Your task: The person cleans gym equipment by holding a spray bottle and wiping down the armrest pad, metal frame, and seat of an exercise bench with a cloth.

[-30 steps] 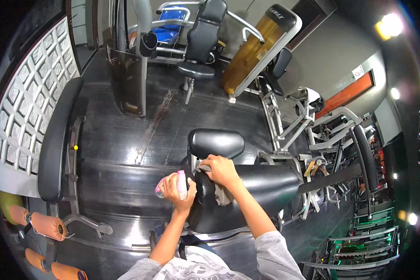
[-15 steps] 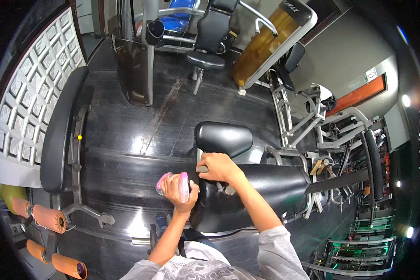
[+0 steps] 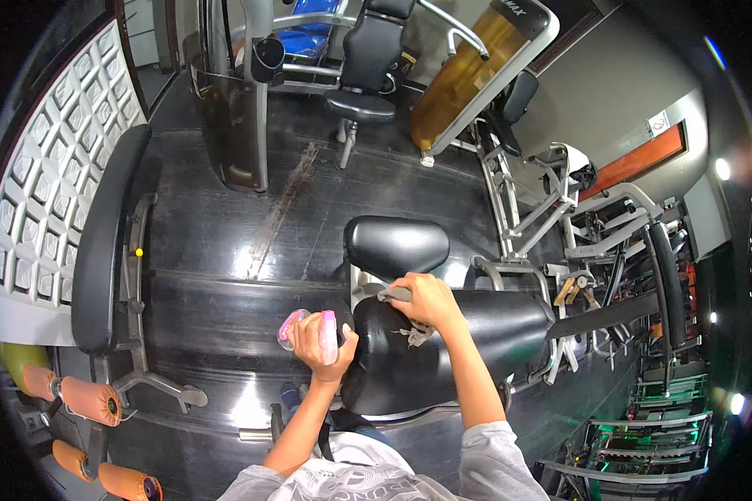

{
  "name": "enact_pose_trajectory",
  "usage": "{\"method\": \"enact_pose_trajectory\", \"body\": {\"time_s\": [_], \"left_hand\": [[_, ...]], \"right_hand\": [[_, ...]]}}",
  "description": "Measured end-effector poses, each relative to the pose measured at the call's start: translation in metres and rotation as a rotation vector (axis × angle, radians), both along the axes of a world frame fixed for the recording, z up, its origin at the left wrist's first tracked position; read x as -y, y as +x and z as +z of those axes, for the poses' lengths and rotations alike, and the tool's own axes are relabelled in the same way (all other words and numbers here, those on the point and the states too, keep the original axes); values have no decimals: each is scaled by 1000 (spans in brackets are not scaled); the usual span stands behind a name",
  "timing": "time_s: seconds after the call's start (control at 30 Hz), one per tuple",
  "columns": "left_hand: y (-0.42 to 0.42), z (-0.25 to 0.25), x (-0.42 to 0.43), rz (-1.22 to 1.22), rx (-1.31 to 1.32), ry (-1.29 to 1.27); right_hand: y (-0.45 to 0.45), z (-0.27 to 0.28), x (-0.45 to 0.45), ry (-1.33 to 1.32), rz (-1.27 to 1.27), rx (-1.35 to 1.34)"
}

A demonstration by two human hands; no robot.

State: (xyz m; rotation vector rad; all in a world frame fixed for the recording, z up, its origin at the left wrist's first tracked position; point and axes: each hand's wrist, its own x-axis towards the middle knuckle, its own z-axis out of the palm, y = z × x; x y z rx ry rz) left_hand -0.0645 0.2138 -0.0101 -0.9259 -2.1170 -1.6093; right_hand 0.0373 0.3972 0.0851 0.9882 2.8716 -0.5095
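Left hand: closed round pink-and-clear bottle, left of black bench pad; slackened grip could drop it. Right hand: gripping grey rag at pad's left end; loose tail could snag.

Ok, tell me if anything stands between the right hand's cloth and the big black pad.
Nothing visible does: the cloth appears to lie partly on the pad. The left hand, holding a bottle, is off to the cloth's left.
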Motion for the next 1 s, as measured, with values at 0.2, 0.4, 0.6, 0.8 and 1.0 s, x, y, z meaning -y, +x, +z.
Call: {"method": "enact_pose_trajectory", "body": {"time_s": [0.2, 0.4, 0.6, 0.8, 1.0], "left_hand": [[0, 0, 3, -29, 6, -31], [-1, 3, 1, -35, 3, 24], [-2, 3, 0, -22, -57, 41], [-3, 5, -2, -18, -63, 53], [-4, 1, -5, 6, -62, 51]], "right_hand": [[-40, -21, -10, 4, -52, 208], [-35, -6, 6, -66, 138, 88], [10, 13, 9, -45, 8, 22], [20, 10, 5, 149, -295, 183], [-6, 14, 64, 102, -176, -85]]}}
